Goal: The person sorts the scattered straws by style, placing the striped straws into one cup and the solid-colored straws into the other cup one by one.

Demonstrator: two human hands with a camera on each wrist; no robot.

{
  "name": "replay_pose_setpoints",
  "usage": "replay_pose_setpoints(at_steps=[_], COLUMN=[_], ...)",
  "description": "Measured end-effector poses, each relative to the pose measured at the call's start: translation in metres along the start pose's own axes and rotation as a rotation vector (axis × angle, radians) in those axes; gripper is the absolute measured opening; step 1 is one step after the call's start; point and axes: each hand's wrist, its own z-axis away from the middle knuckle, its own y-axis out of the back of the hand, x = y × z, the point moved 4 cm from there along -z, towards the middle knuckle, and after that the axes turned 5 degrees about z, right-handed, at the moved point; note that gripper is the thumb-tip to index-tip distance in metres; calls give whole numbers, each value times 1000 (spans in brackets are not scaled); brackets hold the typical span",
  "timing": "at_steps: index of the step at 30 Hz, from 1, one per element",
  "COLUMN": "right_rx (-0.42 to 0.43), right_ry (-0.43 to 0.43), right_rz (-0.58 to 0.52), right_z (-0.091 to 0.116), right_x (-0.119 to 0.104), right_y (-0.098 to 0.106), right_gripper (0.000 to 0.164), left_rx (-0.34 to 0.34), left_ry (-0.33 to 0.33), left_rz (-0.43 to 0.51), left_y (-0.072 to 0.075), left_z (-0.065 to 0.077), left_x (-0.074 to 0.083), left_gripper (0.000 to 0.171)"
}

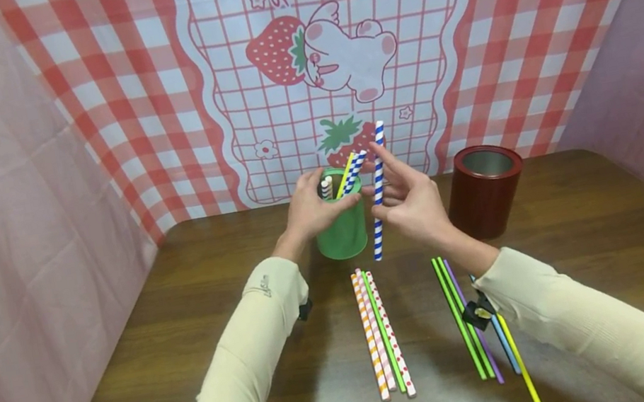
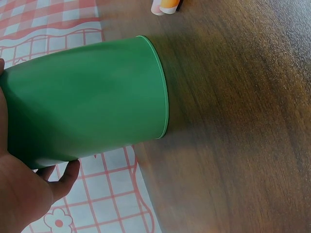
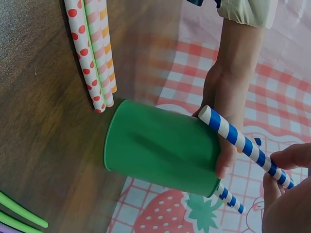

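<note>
My left hand (image 1: 313, 208) grips a green can (image 1: 342, 232) near its rim, thumb and fingers curled round the wall. Inside the can stand a yellow straw (image 1: 346, 174), blue-and-white striped straws (image 1: 355, 170) and dark-and-white striped straws (image 1: 327, 187). Just right of the can, my right hand (image 1: 412, 205) pinches another blue-and-white striped straw (image 1: 379, 184), held nearly upright outside the can. In the right wrist view this pinched straw (image 3: 233, 135) crosses in front of the left hand. The left wrist view shows the can's side (image 2: 92, 97) and fingers under it.
A dark red can (image 1: 485, 194) stands at the right. Orange-striped, pink-striped, green and red-dotted straws (image 1: 393, 339) lie at the front middle. Green (image 1: 462, 320), purple, blue and yellow straws (image 1: 522, 367) lie front right, partly under the right forearm. Behind hangs a checked strawberry cloth (image 1: 149, 102).
</note>
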Motion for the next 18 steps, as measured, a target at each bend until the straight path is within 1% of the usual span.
replay_pose_setpoints(at_steps=[4, 7, 11, 14, 18], right_rx=[15, 29, 36, 39, 49], right_ry=[-7, -14, 1, 10, 2], right_rz=[31, 41, 43, 76, 118], right_z=[0, 0, 4, 7, 8], right_x=[-1, -5, -24, -38, -43], right_y=[0, 0, 0, -1, -1], right_gripper=[91, 91, 88, 85, 84], left_rx=[2, 5, 5, 6, 8], left_ry=[-1, -2, -1, 4, 3], left_rz=[0, -3, -4, -1, -3], left_y=[0, 0, 0, 0, -1], left_z=[0, 0, 0, 1, 0], left_x=[0, 0, 0, 0, -1], left_gripper=[97, 97, 95, 94, 94])
